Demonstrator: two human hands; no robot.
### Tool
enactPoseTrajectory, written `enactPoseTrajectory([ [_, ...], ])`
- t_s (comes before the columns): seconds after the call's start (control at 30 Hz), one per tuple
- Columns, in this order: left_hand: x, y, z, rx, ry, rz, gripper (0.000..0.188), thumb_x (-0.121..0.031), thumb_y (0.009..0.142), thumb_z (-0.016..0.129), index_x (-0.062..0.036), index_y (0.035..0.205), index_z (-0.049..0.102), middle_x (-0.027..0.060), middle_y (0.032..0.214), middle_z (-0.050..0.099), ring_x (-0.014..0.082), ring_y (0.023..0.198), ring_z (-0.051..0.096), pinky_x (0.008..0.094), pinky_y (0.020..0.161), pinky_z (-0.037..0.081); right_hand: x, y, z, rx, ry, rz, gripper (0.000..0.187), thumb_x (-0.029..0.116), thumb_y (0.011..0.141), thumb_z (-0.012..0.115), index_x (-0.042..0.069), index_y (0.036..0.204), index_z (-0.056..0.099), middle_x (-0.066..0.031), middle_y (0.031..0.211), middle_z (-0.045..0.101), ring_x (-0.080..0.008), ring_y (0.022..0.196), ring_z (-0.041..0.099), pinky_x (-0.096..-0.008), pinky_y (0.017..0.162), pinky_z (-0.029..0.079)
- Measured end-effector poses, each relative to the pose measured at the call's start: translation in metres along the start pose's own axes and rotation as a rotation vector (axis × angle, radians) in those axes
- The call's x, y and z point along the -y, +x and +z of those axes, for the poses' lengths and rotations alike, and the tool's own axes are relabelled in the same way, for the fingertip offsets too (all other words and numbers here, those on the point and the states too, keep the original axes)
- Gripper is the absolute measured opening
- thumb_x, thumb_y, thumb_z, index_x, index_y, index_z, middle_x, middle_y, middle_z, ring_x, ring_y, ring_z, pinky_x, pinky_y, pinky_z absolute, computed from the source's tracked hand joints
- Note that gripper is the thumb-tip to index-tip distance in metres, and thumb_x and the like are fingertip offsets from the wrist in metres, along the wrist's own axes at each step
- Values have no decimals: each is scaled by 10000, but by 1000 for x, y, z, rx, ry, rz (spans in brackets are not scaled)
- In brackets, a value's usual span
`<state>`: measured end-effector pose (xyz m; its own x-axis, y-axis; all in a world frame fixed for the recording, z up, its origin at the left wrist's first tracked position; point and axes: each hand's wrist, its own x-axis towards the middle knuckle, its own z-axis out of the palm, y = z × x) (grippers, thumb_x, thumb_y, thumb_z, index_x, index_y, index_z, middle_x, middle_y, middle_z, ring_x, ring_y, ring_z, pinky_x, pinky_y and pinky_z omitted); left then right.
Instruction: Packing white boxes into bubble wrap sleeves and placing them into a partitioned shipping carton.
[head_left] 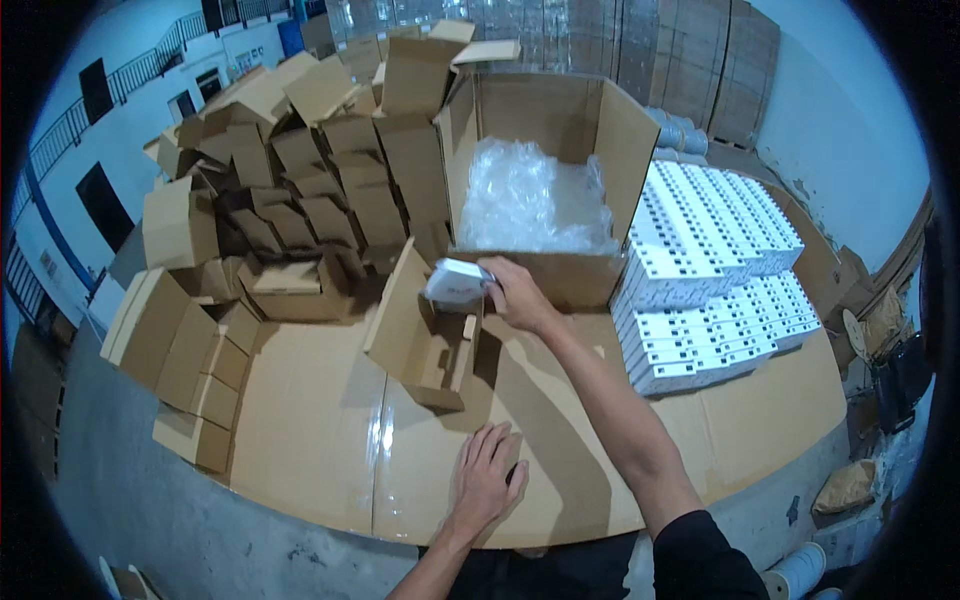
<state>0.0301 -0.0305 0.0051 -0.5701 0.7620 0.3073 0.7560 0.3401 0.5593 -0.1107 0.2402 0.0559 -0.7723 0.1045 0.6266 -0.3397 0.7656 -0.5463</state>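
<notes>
My right hand [517, 292] grips a small flat white box [456, 281] by its right end. It holds the box over the far end of an open brown carton [397, 312], which stands upright on the cardboard-covered table [310, 400] with one tall flap raised on its left. How far the box reaches into the carton I cannot tell. Near the table's front edge, my left hand [486, 472] lies flat with its fingers stretched out, holding nothing, just short of the carton.
Behind the carton stands a large open box [545, 105] with clear plastic bags [520, 195] inside. White boxes [690, 275] are stacked in rows at right. Many open brown cartons [330, 170] crowd the back left, and more cartons [175, 335] line the left edge.
</notes>
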Motion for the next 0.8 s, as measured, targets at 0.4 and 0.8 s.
enactPoseTrajectory([
  [0.4, 2, 4, 0, -21, -25, -12, 417, -164, 849, 703, -27, 1230, 607, 165, 1356, 550, 385, 1297, 479, 495, 1136, 357, 29, 20, 12, 189, -429, 136, 299, -59, 817, 616, 23, 1099, 557, -265, 1112, 571, -465, 1043, 620, -532, 873, 535],
  [0.8, 5, 6, 3, -17, -51, -19, 391, -193, 879, 664, -34, 1232, 602, 150, 1358, 541, 365, 1306, 463, 517, 1143, 330, 22, 11, 39, 151, -447, 206, 186, 13, 830, 614, 11, 992, 706, -234, 1078, 573, -434, 1001, 616, -504, 877, 526],
])
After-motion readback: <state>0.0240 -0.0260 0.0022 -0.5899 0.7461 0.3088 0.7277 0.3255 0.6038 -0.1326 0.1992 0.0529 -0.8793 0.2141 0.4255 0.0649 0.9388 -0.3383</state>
